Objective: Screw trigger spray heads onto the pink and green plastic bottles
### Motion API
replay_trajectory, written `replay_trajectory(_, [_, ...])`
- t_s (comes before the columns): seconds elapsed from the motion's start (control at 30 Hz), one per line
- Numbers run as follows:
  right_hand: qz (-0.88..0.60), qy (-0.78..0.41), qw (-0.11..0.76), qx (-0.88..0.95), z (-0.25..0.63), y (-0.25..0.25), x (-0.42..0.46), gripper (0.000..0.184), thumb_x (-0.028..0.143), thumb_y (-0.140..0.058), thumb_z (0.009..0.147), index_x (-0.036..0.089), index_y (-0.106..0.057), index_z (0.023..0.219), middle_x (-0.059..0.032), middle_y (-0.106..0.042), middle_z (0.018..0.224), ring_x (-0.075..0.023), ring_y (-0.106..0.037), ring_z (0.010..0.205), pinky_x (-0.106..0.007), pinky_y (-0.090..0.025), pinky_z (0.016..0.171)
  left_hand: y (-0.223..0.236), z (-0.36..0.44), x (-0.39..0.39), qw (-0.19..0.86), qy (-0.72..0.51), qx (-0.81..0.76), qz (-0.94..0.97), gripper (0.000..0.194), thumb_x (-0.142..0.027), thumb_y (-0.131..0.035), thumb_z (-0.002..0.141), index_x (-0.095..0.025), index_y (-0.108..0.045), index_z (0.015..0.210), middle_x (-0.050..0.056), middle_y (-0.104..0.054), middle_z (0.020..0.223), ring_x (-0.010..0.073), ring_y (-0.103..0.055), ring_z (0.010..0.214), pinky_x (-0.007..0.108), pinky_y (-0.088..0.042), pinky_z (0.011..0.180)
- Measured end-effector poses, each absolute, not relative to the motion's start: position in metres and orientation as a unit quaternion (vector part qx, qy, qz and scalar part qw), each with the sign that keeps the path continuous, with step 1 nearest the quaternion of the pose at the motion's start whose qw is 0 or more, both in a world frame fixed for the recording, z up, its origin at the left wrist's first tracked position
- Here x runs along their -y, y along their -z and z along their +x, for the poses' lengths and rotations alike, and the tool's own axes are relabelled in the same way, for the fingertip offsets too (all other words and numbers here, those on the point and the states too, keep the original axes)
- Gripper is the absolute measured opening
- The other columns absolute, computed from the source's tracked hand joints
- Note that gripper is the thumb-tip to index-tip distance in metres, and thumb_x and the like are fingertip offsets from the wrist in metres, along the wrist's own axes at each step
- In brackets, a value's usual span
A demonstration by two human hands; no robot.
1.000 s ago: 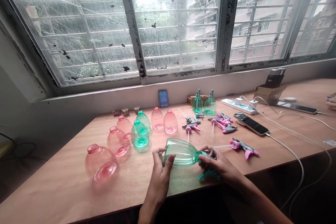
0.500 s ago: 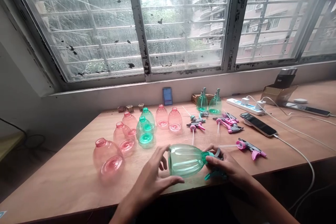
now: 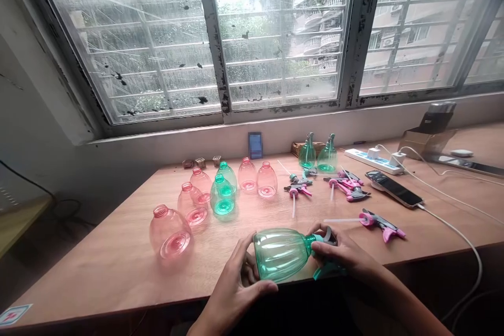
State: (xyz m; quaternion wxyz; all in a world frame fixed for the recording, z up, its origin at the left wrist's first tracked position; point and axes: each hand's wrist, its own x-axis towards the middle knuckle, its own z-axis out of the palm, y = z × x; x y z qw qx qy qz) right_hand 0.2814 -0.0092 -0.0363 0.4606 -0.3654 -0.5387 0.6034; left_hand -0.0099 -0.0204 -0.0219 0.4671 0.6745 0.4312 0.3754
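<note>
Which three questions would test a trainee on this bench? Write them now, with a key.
1. Which grips the neck of the green bottle: the left hand or the right hand?
2. True or false: the pink trigger sprayer on the right is screwed onto a bottle.
3. How many clear pink bottles are on the wooden table?

Key: 1. right hand; 2. false; 3. five.

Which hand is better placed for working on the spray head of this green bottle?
Right, probably: the right hand wraps the neck at the spray head, while the left hand cups the wide end of the green bottle.
</note>
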Motion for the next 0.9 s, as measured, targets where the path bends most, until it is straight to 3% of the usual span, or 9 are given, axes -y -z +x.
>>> replay_trajectory(0.1, [-0.375, -0.597, 0.471, 0.530, 0.281, 0.035, 0.009, 0.042, 0.050, -0.084, 0.077, 0.020, -0.061, 0.095, 0.0033, -0.064, 0.067, -0.0148, -0.056, 0.060, -0.026, -0.045, 0.058, 0.026, -0.006, 0.018, 0.472, -0.395, -0.407, 0.675, 0.105, -0.047, -0.089, 0.069, -0.029, -0.034, 0.156, 0.004, -0.065, 0.096, 0.0200, -0.060, 0.076, 0.033, -0.052, 0.074])
replay_trajectory(0.23, [-0.379, -0.607, 0.488, 0.499, 0.281, 0.037, 0.005, 0.044, 0.052, -0.083, 0.076, 0.020, -0.060, 0.095, 0.0025, -0.065, 0.065, -0.0154, -0.057, 0.059, -0.027, -0.047, 0.058, 0.020, 0.006, 0.010, 0.489, -0.407, -0.386, 0.668, 0.086, -0.057, -0.073, 0.084, -0.028, -0.035, 0.156, 0.012, -0.065, 0.122, 0.0243, -0.066, 0.089, 0.041, -0.054, 0.088])
replay_trajectory(0.33, [-0.372, -0.614, 0.498, 0.486, 0.281, 0.040, 0.002, 0.044, 0.051, -0.083, 0.077, 0.019, -0.061, 0.097, 0.0018, -0.066, 0.066, -0.0159, -0.059, 0.060, -0.027, -0.048, 0.059, 0.011, 0.010, 0.005, 0.520, -0.393, -0.357, 0.670, 0.072, -0.052, -0.068, 0.090, -0.026, -0.042, 0.151, 0.013, -0.064, 0.129, 0.0262, -0.067, 0.099, 0.042, -0.053, 0.094])
replay_trajectory(0.43, [-0.366, -0.610, 0.498, 0.496, 0.282, 0.043, 0.001, 0.043, 0.049, -0.083, 0.078, 0.018, -0.060, 0.097, 0.0019, -0.065, 0.065, -0.0158, -0.058, 0.059, -0.028, -0.047, 0.058, 0.009, 0.007, 0.008, 0.501, -0.389, -0.351, 0.689, 0.072, -0.045, -0.074, 0.087, -0.025, -0.045, 0.150, 0.012, -0.066, 0.127, 0.0287, -0.064, 0.108, 0.043, -0.050, 0.100])
replay_trajectory(0.53, [-0.365, -0.607, 0.493, 0.505, 0.282, 0.043, 0.002, 0.042, 0.048, -0.082, 0.080, 0.018, -0.059, 0.098, 0.0011, -0.066, 0.067, -0.0162, -0.059, 0.061, -0.029, -0.048, 0.059, 0.014, 0.002, 0.012, 0.460, -0.387, -0.385, 0.701, 0.088, -0.038, -0.080, 0.081, -0.025, -0.036, 0.156, 0.011, -0.066, 0.125, 0.0268, -0.064, 0.102, 0.040, -0.052, 0.093])
replay_trajectory(0.63, [-0.366, -0.604, 0.492, 0.509, 0.281, 0.040, 0.003, 0.043, 0.050, -0.081, 0.080, 0.018, -0.060, 0.098, 0.0009, -0.066, 0.067, -0.0167, -0.059, 0.061, -0.029, -0.048, 0.059, 0.021, 0.000, 0.013, 0.449, -0.381, -0.403, 0.701, 0.100, -0.028, -0.079, 0.081, -0.028, -0.019, 0.161, 0.009, -0.066, 0.119, 0.0178, -0.061, 0.081, 0.031, -0.052, 0.075])
replay_trajectory(0.7, [-0.368, -0.603, 0.492, 0.509, 0.280, 0.038, 0.004, 0.045, 0.052, -0.082, 0.078, 0.018, -0.060, 0.097, 0.0014, -0.065, 0.066, -0.0166, -0.058, 0.060, -0.029, -0.048, 0.058, 0.025, 0.000, 0.013, 0.446, -0.379, -0.403, 0.704, 0.100, -0.024, -0.076, 0.083, -0.030, -0.016, 0.162, 0.007, -0.065, 0.114, 0.0135, -0.056, 0.072, 0.027, -0.049, 0.068])
replay_trajectory(0.77, [-0.375, -0.605, 0.489, 0.505, 0.280, 0.036, 0.005, 0.048, 0.054, -0.083, 0.075, 0.019, -0.060, 0.096, 0.0019, -0.064, 0.066, -0.0164, -0.058, 0.060, -0.029, -0.048, 0.058, 0.026, 0.001, 0.012, 0.451, -0.382, -0.396, 0.702, 0.099, -0.023, -0.075, 0.083, -0.030, -0.015, 0.162, 0.008, -0.063, 0.121, 0.0132, -0.057, 0.074, 0.027, -0.050, 0.069])
replay_trajectory(0.9, [-0.397, -0.599, 0.482, 0.502, 0.279, 0.035, 0.006, 0.052, 0.057, -0.085, 0.070, 0.020, -0.060, 0.097, 0.0021, -0.064, 0.066, -0.0164, -0.057, 0.060, -0.028, -0.046, 0.057, 0.021, 0.003, 0.014, 0.503, -0.389, -0.364, 0.681, 0.105, -0.023, -0.077, 0.080, -0.028, -0.012, 0.162, 0.013, -0.053, 0.140, 0.0205, -0.064, 0.095, 0.033, -0.055, 0.084])
